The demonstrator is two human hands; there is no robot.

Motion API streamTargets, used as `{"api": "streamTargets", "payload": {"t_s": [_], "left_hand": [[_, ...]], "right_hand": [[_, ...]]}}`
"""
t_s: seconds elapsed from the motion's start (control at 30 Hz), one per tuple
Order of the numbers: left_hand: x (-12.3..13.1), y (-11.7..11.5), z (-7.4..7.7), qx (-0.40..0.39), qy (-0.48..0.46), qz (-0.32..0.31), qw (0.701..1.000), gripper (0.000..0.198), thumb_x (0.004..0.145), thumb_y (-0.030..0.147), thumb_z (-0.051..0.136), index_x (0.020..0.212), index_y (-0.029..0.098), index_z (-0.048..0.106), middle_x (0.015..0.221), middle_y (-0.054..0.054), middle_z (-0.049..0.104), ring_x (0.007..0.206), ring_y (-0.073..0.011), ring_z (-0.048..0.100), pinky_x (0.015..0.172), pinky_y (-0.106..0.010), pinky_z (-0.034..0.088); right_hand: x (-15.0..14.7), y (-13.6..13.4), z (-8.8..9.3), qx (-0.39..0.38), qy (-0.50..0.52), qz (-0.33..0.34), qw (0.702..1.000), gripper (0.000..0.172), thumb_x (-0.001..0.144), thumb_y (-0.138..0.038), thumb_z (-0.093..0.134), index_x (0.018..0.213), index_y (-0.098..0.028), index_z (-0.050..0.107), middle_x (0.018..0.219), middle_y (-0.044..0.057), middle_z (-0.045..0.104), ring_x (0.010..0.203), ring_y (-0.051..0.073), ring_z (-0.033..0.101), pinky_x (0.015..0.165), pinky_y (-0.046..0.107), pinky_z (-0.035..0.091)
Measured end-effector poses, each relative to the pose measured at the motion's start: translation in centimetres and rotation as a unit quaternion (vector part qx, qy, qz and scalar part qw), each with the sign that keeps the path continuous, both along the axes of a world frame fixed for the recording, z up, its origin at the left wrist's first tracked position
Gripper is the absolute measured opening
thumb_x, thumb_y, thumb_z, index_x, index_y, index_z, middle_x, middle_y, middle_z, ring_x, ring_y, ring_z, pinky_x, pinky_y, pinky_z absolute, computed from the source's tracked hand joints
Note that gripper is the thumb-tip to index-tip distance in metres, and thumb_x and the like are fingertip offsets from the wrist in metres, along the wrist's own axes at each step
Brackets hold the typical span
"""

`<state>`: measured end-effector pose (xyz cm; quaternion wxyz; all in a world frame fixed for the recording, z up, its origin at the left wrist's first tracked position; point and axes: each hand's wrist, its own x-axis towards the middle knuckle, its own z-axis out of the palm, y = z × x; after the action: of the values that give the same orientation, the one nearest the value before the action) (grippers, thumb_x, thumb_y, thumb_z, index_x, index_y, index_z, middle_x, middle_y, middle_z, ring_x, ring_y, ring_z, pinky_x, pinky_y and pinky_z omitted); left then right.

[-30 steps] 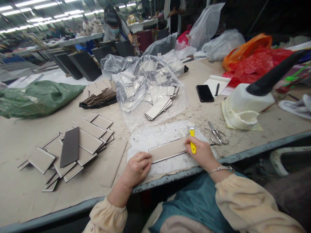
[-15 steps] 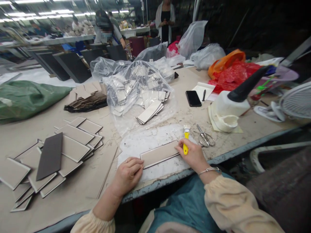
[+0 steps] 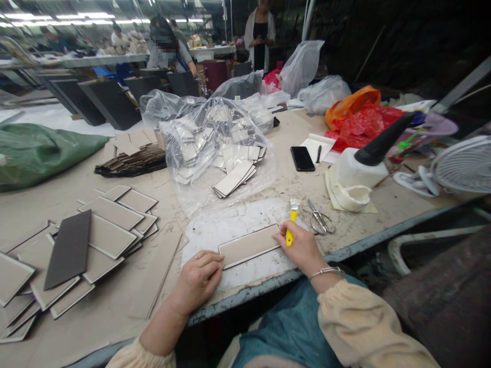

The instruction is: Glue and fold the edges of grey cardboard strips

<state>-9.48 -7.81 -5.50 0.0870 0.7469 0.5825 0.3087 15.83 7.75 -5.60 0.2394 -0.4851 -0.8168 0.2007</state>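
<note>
A long beige panel (image 3: 249, 245) with a dark and white edge lies on a white sheet (image 3: 203, 225) in front of me. The fingers of my left hand (image 3: 202, 278) are closed at its left end. My right hand (image 3: 303, 245) pinches the panel's right end with its fingertips. That same hand also holds a small brush (image 3: 291, 229) with a yellow handle, its pale bristles pointing away from me. Beyond my right hand, a pair of scissors (image 3: 321, 220) rests on the table.
Bordered panels (image 3: 115, 232) overlap at left, with a dark panel (image 3: 69, 250) on top. Further back are a clear plastic bag (image 3: 203, 148) of pieces, a phone (image 3: 303, 159), and a white bottle (image 3: 356, 168) with a black nozzle. A fan (image 3: 464, 163) stands at right.
The whole view has shifted slightly, so the table's things sit a little further left. Both hands keep their places on the panel, and the brush is still in my right hand.
</note>
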Motion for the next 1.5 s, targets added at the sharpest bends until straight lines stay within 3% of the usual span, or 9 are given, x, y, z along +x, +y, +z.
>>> {"api": "streamTargets", "payload": {"t_s": [0.2,0.27,0.37,0.5,0.7,1.1,1.3,1.43,1.5], "left_hand": [[0.0,0.1,0.1,0.001,0.003,-0.006,1.000,0.013,0.082,0.012,0.053,0.079,0.019,0.063,0.092,-0.006,0.067,0.089,-0.0174,0.060,0.080,-0.033,0.052],[0.0,0.2,0.1,0.003,0.005,-0.008,1.000,0.013,0.083,0.013,0.052,0.078,0.019,0.063,0.091,-0.006,0.067,0.088,-0.0175,0.060,0.081,-0.033,0.052],[0.0,0.2,0.0,0.011,0.005,-0.011,1.000,0.013,0.083,0.013,0.052,0.078,0.019,0.063,0.090,-0.006,0.067,0.087,-0.0178,0.061,0.079,-0.033,0.053],[0.0,0.3,-0.1,0.018,0.005,-0.016,1.000,0.013,0.083,0.012,0.052,0.082,0.019,0.063,0.091,-0.007,0.066,0.088,-0.0185,0.061,0.079,-0.033,0.053],[0.2,0.3,0.1,0.020,0.007,-0.015,1.000,0.013,0.083,0.011,0.053,0.079,0.020,0.062,0.089,-0.006,0.066,0.088,-0.0180,0.061,0.080,-0.034,0.052],[0.7,0.3,0.4,0.010,-0.003,0.011,1.000,0.013,0.083,0.015,0.052,0.077,0.020,0.063,0.086,-0.006,0.066,0.087,-0.0180,0.061,0.079,-0.034,0.050],[0.6,1.6,1.5,-0.092,0.036,0.104,0.990,0.015,0.084,0.029,0.053,0.080,0.019,0.064,0.085,-0.006,0.063,0.084,-0.0181,0.060,0.077,-0.031,0.048],[1.5,4.2,3.1,-0.161,0.076,0.139,0.974,0.040,0.073,0.035,0.065,0.108,0.018,0.060,0.112,-0.009,0.059,0.102,-0.0231,0.056,0.090,-0.035,0.043],[2.1,5.5,3.9,-0.229,0.091,0.128,0.961,0.047,0.068,0.034,0.068,0.112,0.018,0.059,0.109,-0.008,0.059,0.096,-0.0218,0.057,0.085,-0.032,0.043]], "right_hand": [[0.2,-0.7,0.5,0.078,-0.075,0.026,0.994,0.006,0.084,-0.026,0.055,0.082,-0.020,0.055,0.072,0.003,0.060,0.071,0.019,0.058,0.066,0.028,0.043],[-0.2,-1.5,0.8,0.101,-0.075,0.091,0.988,0.009,0.087,-0.022,0.049,0.084,-0.020,0.057,0.079,0.006,0.062,0.078,0.019,0.058,0.070,0.029,0.044],[-1.2,-3.2,1.0,0.087,-0.034,0.242,0.966,0.007,0.086,-0.022,0.054,0.092,-0.019,0.057,0.108,0.011,0.063,0.100,0.020,0.056,0.085,0.032,0.045],[-2.5,-4.7,0.8,0.060,-0.024,0.337,0.939,0.036,0.073,-0.038,0.072,0.099,-0.019,0.055,0.134,0.013,0.049,0.119,0.023,0.047,0.103,0.041,0.037],[-1.9,-4.4,0.0,0.051,-0.025,0.242,0.969,0.043,0.069,-0.037,0.075,0.101,-0.018,0.054,0.139,0.017,0.041,0.129,0.028,0.037,0.104,0.048,0.035],[-0.8,-4.1,0.4,0.065,-0.057,0.095,0.992,0.031,0.070,-0.031,0.075,0.090,-0.016,0.055,0.111,0.018,0.061,0.114,0.032,0.051,0.102,0.050,0.035],[-0.4,-2.2,-0.5,0.054,0.042,0.010,0.998,0.007,0.084,-0.018,0.053,0.091,-0.018,0.054,0.101,0.011,0.063,0.096,0.023,0.057,0.090,0.037,0.044],[-0.2,-1.5,-0.8,0.033,0.074,-0.002,0.997,0.023,0.079,-0.003,0.045,0.092,-0.018,0.055,0.092,0.009,0.063,0.085,0.020,0.059,0.077,0.030,0.047],[-0.2,-1.4,-0.8,0.031,0.085,-0.007,0.996,0.029,0.074,0.002,0.044,0.092,-0.018,0.055,0.087,0.007,0.064,0.078,0.018,0.060,0.072,0.027,0.046]]}}
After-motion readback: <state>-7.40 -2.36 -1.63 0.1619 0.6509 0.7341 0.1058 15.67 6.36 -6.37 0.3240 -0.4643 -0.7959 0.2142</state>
